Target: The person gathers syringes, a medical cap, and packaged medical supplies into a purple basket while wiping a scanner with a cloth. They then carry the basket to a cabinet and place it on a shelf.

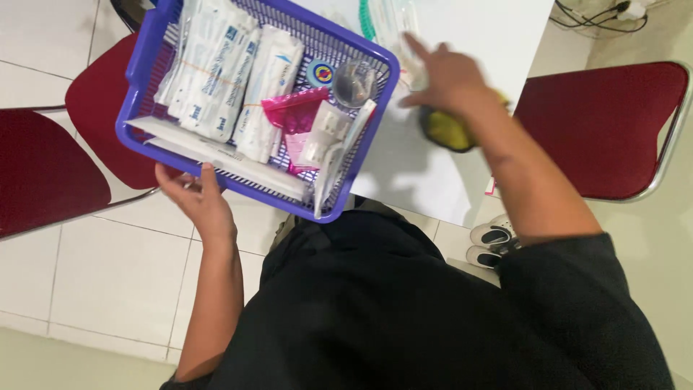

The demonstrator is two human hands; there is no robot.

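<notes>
Head view: person seen from above, both bare hands at work over a white table (433,173).
Left hand: left hand (193,196) closed on the near long wall of the purple basket (148,50), thumb over the rim, fingers beneath; it carries the basket partly off the table edge.
Right hand: right hand (444,76) blurred, fingers spread and open, gripping nothing that can be made out; it hovers above a dark yellow-green object (447,130) on the table.
Relation: basket lies to the left of the right hand, just beside it; its long axis runs from upper right to lower left, tilted to the table edge. Left hand is the nearer, already touching.
Basket contents: white sealed packets (216,65) stacked lengthwise, pink pouch (292,112), clear round lid (354,83).
Surroundings: red chairs (599,123) on both sides, tiled floor.
</notes>
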